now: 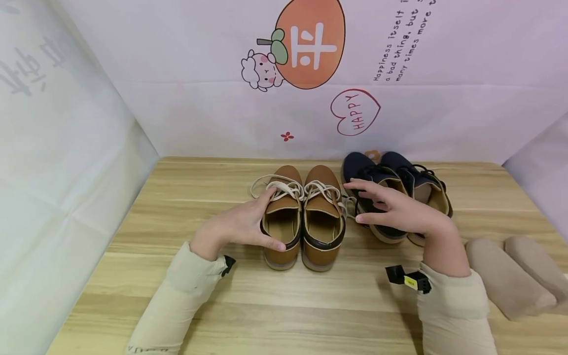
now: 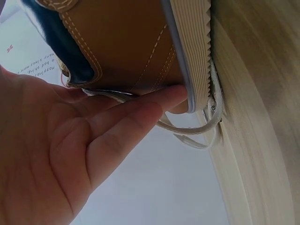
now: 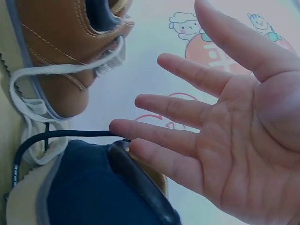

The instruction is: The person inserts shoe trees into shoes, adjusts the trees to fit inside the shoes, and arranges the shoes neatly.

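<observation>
Brown shoes (image 1: 316,206) stand side by side on the wooden counter (image 1: 275,315) in front of me, toes pointing to twelve o'clock and heels to six. Their white laces (image 1: 284,188) cross over the tongues, and one loop sticks out toward ten o'clock.

My left hand (image 1: 241,224) is at nine o'clock of the pair, thumb and fingers spread well apart. From the left wrist, I see my nearly straight fingers lying along the side of the left shoe; I touch it without gripping it. My thumb reaches across its heel opening.

My right hand (image 1: 395,209) is at three o'clock of the brown pair, palm turned toward it, fingers loosely extended and apart, with nothing in hold. It hovers in front of the navy shoes (image 1: 383,173), whose toes point to about eleven o'clock; I can't tell whether a fingertip brushes them.

At four o'clock from the navy pair lie two beige slippers (image 1: 506,278), next to my right forearm. At twelve o'clock hangs a white cloth (image 1: 199,113), printed with an orange fruit (image 1: 310,44) and a red heart (image 1: 355,112) reading HAPPY.
</observation>
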Available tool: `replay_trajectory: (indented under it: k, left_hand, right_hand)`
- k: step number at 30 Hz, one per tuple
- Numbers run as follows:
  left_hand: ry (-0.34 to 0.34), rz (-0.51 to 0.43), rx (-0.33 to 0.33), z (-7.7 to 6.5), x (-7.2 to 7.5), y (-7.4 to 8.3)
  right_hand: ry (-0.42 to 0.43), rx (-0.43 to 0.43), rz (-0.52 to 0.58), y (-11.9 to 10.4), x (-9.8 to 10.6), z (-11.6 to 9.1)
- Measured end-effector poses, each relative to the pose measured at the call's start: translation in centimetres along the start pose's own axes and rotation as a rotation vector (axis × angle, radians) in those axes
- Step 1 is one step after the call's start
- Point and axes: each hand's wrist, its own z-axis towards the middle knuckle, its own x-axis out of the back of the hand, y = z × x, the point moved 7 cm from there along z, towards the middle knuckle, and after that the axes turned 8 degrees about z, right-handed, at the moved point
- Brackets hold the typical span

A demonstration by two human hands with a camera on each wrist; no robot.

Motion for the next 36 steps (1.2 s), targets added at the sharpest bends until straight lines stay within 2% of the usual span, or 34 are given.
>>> replay_trajectory:
  k: [10, 17, 21, 31, 36]
  left_hand:
    - [-0.003, -0.02, 0.006, -0.1, -0.2, -0.2]
    - [0.002, -0.029, 0.012, -0.3, 0.0, -0.1]
    - [0.004, -0.024, 0.006, -0.2, 0.0, 0.0]
    - [-0.002, -0.02, 0.002, -0.1, 0.0, 0.0]
    - [0.006, -0.014, -0.006, 0.0, 0.0, 0.0]
  right_hand:
    - [0.038, 0.006, -0.064, -0.6, 0.9, -1.3]
    - [0.134, 0.033, -0.118, -1.4, 2.6, -2.8]
    - [0.195, 0.047, -0.108, -1.3, 3.4, -3.9]
    - [0.242, 0.089, -0.1, -0.7, 4.1, -5.1]
    - [0.284, 0.073, -0.062, -0.1, 4.8, -6.1]
